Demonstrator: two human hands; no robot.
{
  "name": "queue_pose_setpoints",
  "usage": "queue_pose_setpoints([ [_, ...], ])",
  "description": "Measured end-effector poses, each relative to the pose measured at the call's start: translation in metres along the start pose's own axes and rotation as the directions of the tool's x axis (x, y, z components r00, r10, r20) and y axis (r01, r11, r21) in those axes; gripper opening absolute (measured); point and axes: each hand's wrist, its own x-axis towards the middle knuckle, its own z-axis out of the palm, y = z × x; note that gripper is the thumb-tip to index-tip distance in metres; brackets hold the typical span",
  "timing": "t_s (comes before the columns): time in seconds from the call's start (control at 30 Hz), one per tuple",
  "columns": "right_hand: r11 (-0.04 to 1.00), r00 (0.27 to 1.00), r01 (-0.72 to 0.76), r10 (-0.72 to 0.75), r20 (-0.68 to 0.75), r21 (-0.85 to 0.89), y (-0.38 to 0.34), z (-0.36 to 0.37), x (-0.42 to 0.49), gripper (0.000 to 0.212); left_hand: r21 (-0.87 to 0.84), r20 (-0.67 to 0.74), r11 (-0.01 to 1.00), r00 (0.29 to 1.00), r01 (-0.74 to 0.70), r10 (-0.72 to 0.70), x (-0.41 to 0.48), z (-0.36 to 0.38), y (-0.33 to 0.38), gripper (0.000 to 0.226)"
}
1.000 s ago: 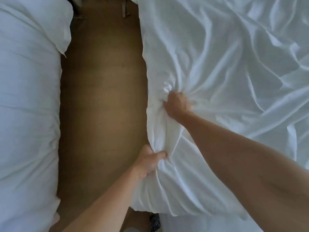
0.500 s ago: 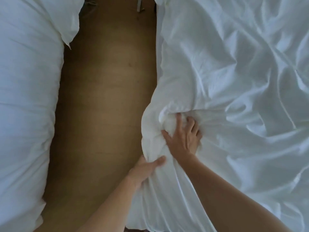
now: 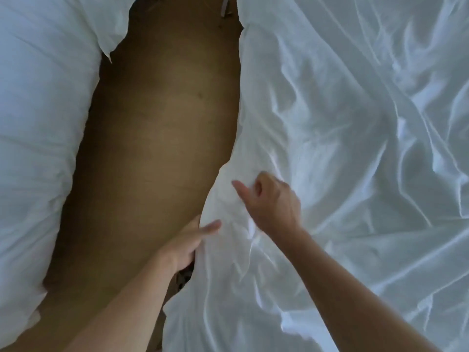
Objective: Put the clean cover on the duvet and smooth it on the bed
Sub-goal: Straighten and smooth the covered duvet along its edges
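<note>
Where two bare forearms reach in from the near edge, grips the left hem of the white duvet cover (image 3: 342, 174) with the left hand (image 3: 189, 243), thumb on top, fingers tucked behind the cloth. Just nearer than that hand, glimpsed in the gap: a small dark patterned patch (image 3: 184, 278), too blurred to name. Slightly farther and to the right, holds the right hand (image 3: 272, 201) at a bunched ridge of the cover, thumb out, fingers curled; cannot tell whether any cloth is caught in them. Lies rumpled across the whole right side, near to far; contents hidden. Left of it, a strip of brown wooden floor (image 3: 157, 138), bounded on the left by other white bedding (image 3: 38, 123). At the floor's far end, a small pale strip (image 3: 223, 8), unclear.
</note>
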Motion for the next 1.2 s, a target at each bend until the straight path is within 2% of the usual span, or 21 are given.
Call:
queue_pose_setpoints([
  [0.03, 0.999, 0.963, 0.027, -0.016, -0.269, 0.039, -0.007, -0.012, 0.027, 0.047, -0.11, -0.049, 0.993, 0.998, -0.053, 0.048, 0.013, 0.004, 0.028, 0.049],
  [0.07, 0.999, 0.907, 0.021, -0.004, -0.42, 0.034, -0.008, -0.021, 0.057, 0.049, -0.131, -0.084, 0.987, 0.993, -0.09, 0.08, 0.028, 0.01, 0.052, 0.053],
  [0.1, 0.997, 0.904, -0.057, 0.075, -0.422, 0.054, -0.003, -0.028, 0.089, 0.061, -0.087, -0.112, 0.99, 0.988, -0.114, 0.103, 0.043, 0.017, 0.072, 0.054],
  [0.2, 0.926, 0.925, -0.374, 0.369, -0.09, -0.046, 0.02, -0.014, 0.159, 0.092, 0.125, -0.123, 0.987, 0.985, -0.104, 0.119, 0.075, 0.039, 0.11, 0.058],
  [0.3, 0.956, 0.969, -0.246, 0.238, -0.068, -0.158, 0.039, 0.018, 0.168, 0.06, 0.276, -0.051, 0.959, 0.996, -0.06, 0.077, 0.086, 0.048, 0.123, 0.065],
  [0.4, 0.978, 0.973, -0.209, 0.208, -0.097, -0.008, 0.032, 0.001, 0.174, 0.061, 0.406, -0.062, 0.899, 0.977, -0.163, 0.205, 0.084, 0.049, 0.129, 0.045],
  [0.43, 0.971, 0.957, -0.224, 0.235, -0.168, 0.083, 0.025, -0.014, 0.179, 0.061, 0.446, -0.109, 0.858, 0.935, -0.257, 0.337, 0.083, 0.045, 0.133, 0.032],
  [0.5, 0.95, 0.875, -0.181, 0.274, -0.4, 0.254, 0.011, -0.04, 0.186, 0.055, 0.558, -0.258, 0.72, 0.739, -0.412, 0.622, 0.081, 0.03, 0.144, 0.015],
  [0.53, 0.932, 0.828, -0.117, 0.282, -0.484, 0.343, 0.009, -0.04, 0.185, 0.049, 0.612, -0.317, 0.668, 0.643, -0.423, 0.697, 0.081, 0.023, 0.147, 0.016],
  [0.57, 0.912, 0.815, -0.078, 0.291, -0.502, 0.402, 0.009, -0.034, 0.179, 0.045, 0.655, -0.357, 0.652, 0.603, -0.383, 0.713, 0.085, 0.018, 0.147, 0.021],
  [0.63, 0.966, 0.883, -0.112, 0.205, -0.423, 0.234, 0.029, 0.001, 0.158, 0.041, 0.65, -0.388, 0.709, 0.682, -0.275, 0.62, 0.091, 0.016, 0.142, 0.034],
  [0.7, 0.975, 0.949, -0.201, 0.17, -0.265, -0.094, 0.06, 0.038, 0.134, 0.052, 0.42, -0.346, 0.86, 0.825, -0.289, 0.446, 0.092, 0.019, 0.147, 0.048],
  [0.77, 0.948, 0.954, -0.226, 0.167, -0.251, -0.227, 0.078, 0.06, 0.125, 0.062, 0.225, -0.25, 0.906, 0.878, -0.358, 0.409, 0.096, 0.024, 0.166, 0.048],
  [0.83, 0.948, 0.943, -0.214, 0.138, -0.302, -0.235, 0.07, 0.061, 0.131, 0.043, 0.226, -0.235, 0.89, 0.864, -0.396, 0.444, 0.112, 0.036, 0.183, 0.05],
  [0.93, 0.969, 0.985, -0.095, 0.06, -0.159, -0.226, 0.059, 0.039, 0.138, 0.014, 0.374, -0.278, 0.873, 0.861, -0.312, 0.426, 0.121, 0.065, 0.189, 0.058],
  [0.97, 0.985, 0.987, -0.072, 0.048, -0.153, -0.159, 0.059, 0.029, 0.135, 0.015, 0.421, -0.28, 0.856, 0.855, -0.299, 0.436, 0.12, 0.067, 0.189, 0.054],
  [1.03, 1.0, 0.926, 0.023, -0.019, -0.376, 0.007, 0.06, 0.007, 0.117, 0.036, 0.493, -0.305, 0.81, 0.809, -0.317, 0.503, 0.109, 0.058, 0.193, 0.039],
  [1.1, 0.999, 0.884, 0.05, -0.035, -0.465, 0.02, 0.065, 0.002, 0.099, 0.047, 0.674, -0.432, 0.708, 0.664, -0.212, 0.61, 0.098, 0.037, 0.194, 0.03],
  [1.13, 1.0, 0.919, 0.018, -0.01, -0.393, 0.017, 0.067, 0.007, 0.093, 0.045, 0.723, -0.504, 0.681, 0.584, -0.116, 0.636, 0.099, 0.026, 0.191, 0.029],
  [1.17, 0.998, 0.952, -0.049, 0.038, -0.304, -0.028, 0.075, 0.018, 0.088, 0.046, 0.703, -0.57, 0.71, 0.564, -0.042, 0.598, 0.1, 0.021, 0.186, 0.032],
  [1.2, 0.988, 0.967, -0.118, 0.092, -0.238, -0.095, 0.083, 0.029, 0.085, 0.055, 0.631, -0.578, 0.774, 0.631, -0.057, 0.517, 0.101, 0.022, 0.183, 0.039],
])
